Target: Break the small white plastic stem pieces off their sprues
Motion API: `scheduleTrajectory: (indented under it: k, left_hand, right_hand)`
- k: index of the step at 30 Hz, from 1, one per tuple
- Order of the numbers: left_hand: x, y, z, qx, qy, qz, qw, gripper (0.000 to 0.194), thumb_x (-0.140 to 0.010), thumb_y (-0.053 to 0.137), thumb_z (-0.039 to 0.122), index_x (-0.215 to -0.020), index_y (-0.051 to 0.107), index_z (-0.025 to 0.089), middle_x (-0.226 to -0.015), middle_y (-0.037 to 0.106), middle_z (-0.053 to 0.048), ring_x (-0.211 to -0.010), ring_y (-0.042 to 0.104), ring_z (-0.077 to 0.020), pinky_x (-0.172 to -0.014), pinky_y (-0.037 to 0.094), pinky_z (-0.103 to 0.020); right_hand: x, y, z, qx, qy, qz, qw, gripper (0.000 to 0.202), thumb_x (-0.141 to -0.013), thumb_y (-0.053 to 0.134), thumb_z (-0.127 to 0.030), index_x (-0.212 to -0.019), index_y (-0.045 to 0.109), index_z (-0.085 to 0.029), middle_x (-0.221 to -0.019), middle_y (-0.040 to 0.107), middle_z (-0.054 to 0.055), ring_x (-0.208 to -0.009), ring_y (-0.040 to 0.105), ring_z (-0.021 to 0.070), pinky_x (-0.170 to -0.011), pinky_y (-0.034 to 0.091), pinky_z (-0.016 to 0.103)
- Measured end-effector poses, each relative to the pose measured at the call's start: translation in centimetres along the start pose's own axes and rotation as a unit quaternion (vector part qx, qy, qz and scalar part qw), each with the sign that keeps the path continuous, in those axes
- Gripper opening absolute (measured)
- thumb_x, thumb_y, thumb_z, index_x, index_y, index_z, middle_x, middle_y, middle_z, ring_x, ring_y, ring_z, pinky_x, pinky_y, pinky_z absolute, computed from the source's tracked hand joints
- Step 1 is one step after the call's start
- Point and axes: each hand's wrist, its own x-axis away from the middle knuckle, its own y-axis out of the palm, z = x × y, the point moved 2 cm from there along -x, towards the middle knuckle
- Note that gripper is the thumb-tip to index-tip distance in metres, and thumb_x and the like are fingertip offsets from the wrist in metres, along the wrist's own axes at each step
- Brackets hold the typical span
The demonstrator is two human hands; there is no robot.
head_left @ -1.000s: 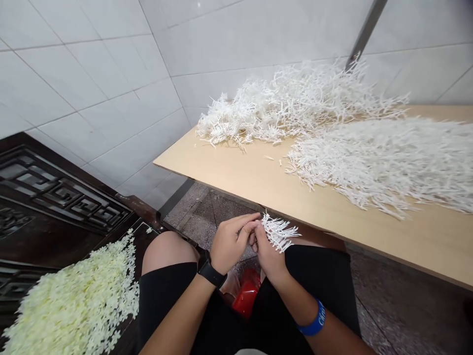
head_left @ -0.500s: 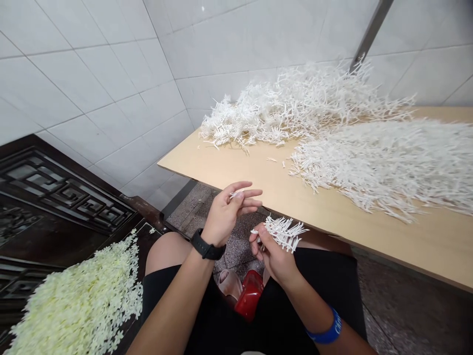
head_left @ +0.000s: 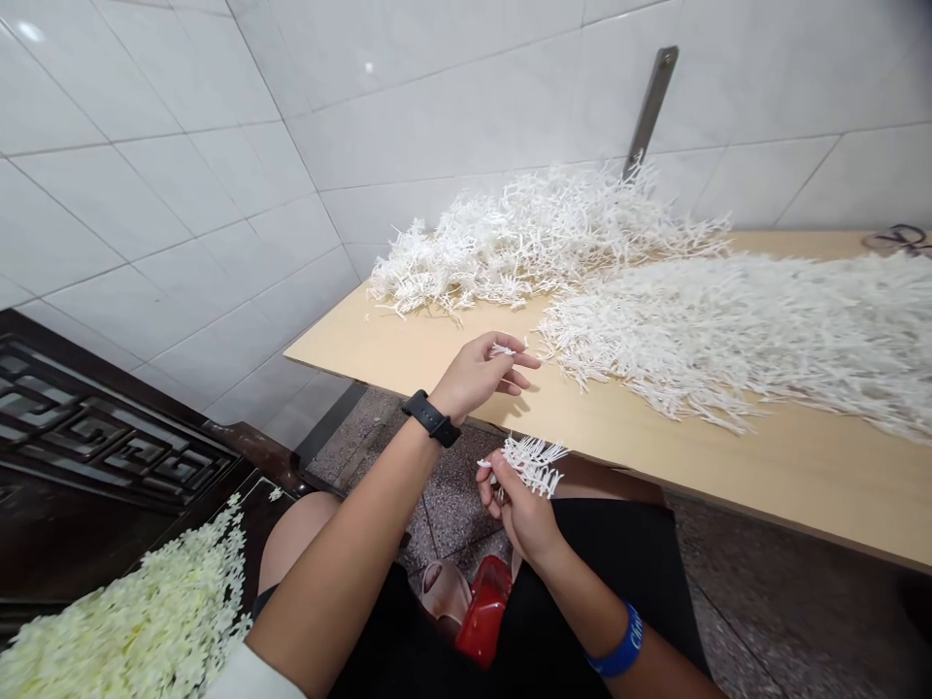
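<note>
My left hand [head_left: 486,371] reaches over the near edge of the table, its thumb and forefinger pinching a small white plastic sprig [head_left: 502,350]; the other fingers are stretched out. Lower and nearer my lap, my right hand [head_left: 518,497] is closed on a bunch of white branched plastic stems [head_left: 535,461], whose thin tips fan out past the thumb. A small white end also pokes out at its fingertips. Just beyond my left hand lies a broad pile of white stems [head_left: 728,335], with a looser, tangled heap of white stems [head_left: 539,238] behind it.
The light wooden table [head_left: 349,340] stands against a tiled wall [head_left: 466,107] with a metal bracket [head_left: 650,112]. At lower left, pale yellow-green artificial blossoms [head_left: 138,621] are heaped beside a dark carved wooden panel [head_left: 109,417]. Below are a red object [head_left: 486,607] and the speckled floor.
My left hand has moved forward and right, over the table edge, still pinching the small sprig. My right hand keeps its bunch of stems. The camera view has turned slightly to the right.
</note>
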Motion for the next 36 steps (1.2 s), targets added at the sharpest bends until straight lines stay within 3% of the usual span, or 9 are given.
scheduleTrajectory:
  k: [7, 13, 16, 18, 20, 22, 26, 28, 36]
  left_hand:
    - [-2.9, 0.1, -0.7, -0.143, 0.036, -0.006, 0.989, 0.018, -0.091, 0.048, 0.027, -0.088, 0.060, 0.013, -0.090, 0.072, -0.009, -0.055, 0.059, -0.0080, -0.057, 0.045, -0.023]
    - [-4.2, -0.6, -1.7, -0.451, 0.124, 0.060, 0.882, 0.043, -0.087, 0.051, 0.045, -0.059, 0.064, 0.016, -0.056, 0.062, -0.004, -0.055, 0.053, -0.0152, -0.059, 0.038, -0.028]
    - [-4.3, -1.2, -2.3, -0.471, 0.152, 0.057, 0.867, 0.021, -0.084, 0.056, 0.028, -0.092, 0.072, 0.017, -0.083, 0.071, -0.007, -0.076, 0.062, -0.0197, -0.072, 0.044, -0.030]
    - [-3.3, -1.5, -2.2, -0.458, 0.202, 0.075, 0.862, 0.031, -0.083, 0.056, 0.018, -0.112, 0.066, 0.017, -0.109, 0.069, -0.010, -0.098, 0.061, -0.0217, -0.087, 0.045, -0.032]
    - [-1.3, -1.8, -2.1, -0.424, 0.230, 0.116, 0.868, 0.027, -0.085, 0.053, 0.018, -0.109, 0.067, 0.016, -0.115, 0.066, -0.011, -0.105, 0.059, -0.0224, -0.092, 0.044, -0.034]
    - [1.5, -2.1, -2.3, -0.341, 0.197, 0.136, 0.909, 0.023, -0.090, 0.050, 0.027, -0.098, 0.068, 0.015, -0.100, 0.070, -0.010, -0.092, 0.063, -0.0204, -0.083, 0.049, -0.033]
    - [7.6, -2.0, -4.2, -0.138, 0.029, -0.030, 0.990, 0.028, -0.086, 0.059, 0.035, -0.104, 0.068, 0.016, -0.084, 0.070, -0.007, -0.066, 0.064, -0.0159, -0.064, 0.052, -0.029]
    - [9.7, -2.3, -5.2, -0.080, -0.014, -0.064, 0.995, 0.029, -0.083, 0.064, 0.033, -0.106, 0.068, 0.016, -0.084, 0.069, -0.006, -0.060, 0.063, -0.0148, -0.060, 0.052, -0.028]
    - [12.9, -4.9, -8.6, -0.047, 0.047, 0.050, 0.997, 0.013, -0.083, 0.066, 0.027, -0.079, 0.068, 0.014, -0.086, 0.063, -0.006, -0.079, 0.056, -0.0140, -0.073, 0.044, -0.025]
  right_hand:
    - [-0.4, 0.1, -0.1, 0.001, 0.008, 0.018, 1.000, 0.048, -0.073, 0.065, -0.063, -0.064, 0.061, -0.016, -0.046, 0.049, -0.003, -0.038, 0.036, 0.0058, -0.040, 0.024, 0.021]
    - [-0.6, -0.3, -0.2, 0.002, 0.011, 0.026, 1.000, 0.046, -0.073, 0.066, -0.061, -0.064, 0.062, -0.016, -0.047, 0.048, -0.003, -0.040, 0.037, 0.0064, -0.039, 0.026, 0.020]
    - [-0.5, -0.4, -0.1, 0.000, 0.017, 0.018, 1.000, 0.044, -0.074, 0.066, -0.059, -0.064, 0.061, -0.016, -0.048, 0.049, -0.003, -0.041, 0.039, 0.0071, -0.039, 0.026, 0.020]
    - [-0.4, -0.4, -0.1, -0.004, 0.022, 0.007, 1.000, 0.043, -0.073, 0.067, -0.058, -0.065, 0.061, -0.017, -0.050, 0.050, -0.002, -0.043, 0.040, 0.0075, -0.039, 0.027, 0.019]
    - [-0.3, -0.3, -0.2, -0.013, 0.024, 0.001, 1.000, 0.042, -0.072, 0.068, -0.058, -0.068, 0.060, -0.017, -0.055, 0.053, -0.002, -0.045, 0.043, 0.0077, -0.040, 0.028, 0.019]
    - [-0.2, -0.4, -0.3, -0.017, 0.027, -0.010, 0.999, 0.041, -0.071, 0.069, -0.057, -0.069, 0.060, -0.017, -0.060, 0.055, -0.001, -0.047, 0.045, 0.0078, -0.041, 0.029, 0.019]
    - [0.0, -1.1, 0.0, 0.038, 0.044, -0.090, 0.994, 0.045, -0.076, 0.064, -0.059, -0.063, 0.059, -0.016, -0.055, 0.051, -0.001, -0.047, 0.044, 0.0080, -0.043, 0.029, 0.021]
    - [0.0, -1.5, 0.2, 0.092, 0.059, -0.149, 0.983, 0.049, -0.079, 0.060, -0.060, -0.059, 0.059, -0.016, -0.051, 0.049, -0.001, -0.045, 0.042, 0.0081, -0.043, 0.028, 0.022]
    - [0.5, -0.9, -0.3, 0.198, 0.072, -0.301, 0.930, 0.053, -0.088, 0.048, -0.061, -0.061, 0.060, -0.017, -0.051, 0.049, -0.001, -0.046, 0.043, 0.0103, -0.046, 0.032, 0.025]
